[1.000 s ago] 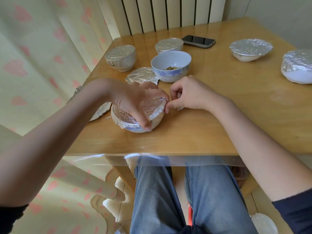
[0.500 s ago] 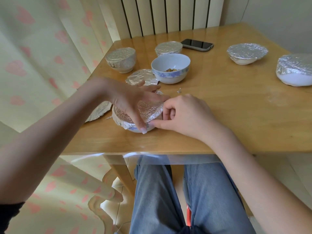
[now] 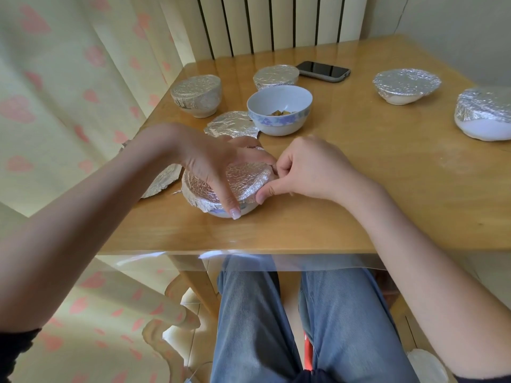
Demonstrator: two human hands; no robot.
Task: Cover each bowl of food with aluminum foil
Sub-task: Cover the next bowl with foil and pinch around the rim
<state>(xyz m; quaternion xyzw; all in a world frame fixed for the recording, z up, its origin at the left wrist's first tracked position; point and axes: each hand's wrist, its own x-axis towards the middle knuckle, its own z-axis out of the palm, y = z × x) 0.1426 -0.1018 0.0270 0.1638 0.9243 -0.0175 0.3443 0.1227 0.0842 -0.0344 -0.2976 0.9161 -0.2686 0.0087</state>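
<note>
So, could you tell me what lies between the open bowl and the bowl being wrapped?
In the head view, a loose foil sheet lies on the table between the open bowl and the wrapped bowl.

Soft daylight, tabletop (image 3: 387, 167) glare, wide-angle distortion

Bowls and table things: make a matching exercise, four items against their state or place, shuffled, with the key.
Items
1. blue-rimmed bowl
2. phone
3. near bowl
4. loose foil sheet

States
A. lies flat at the table's left edge
B. gripped by the left hand and the right hand
C. uncovered, food showing
D. dark screen up, beside a covered bowl

Pairs: 1-C, 2-D, 3-B, 4-A
</note>
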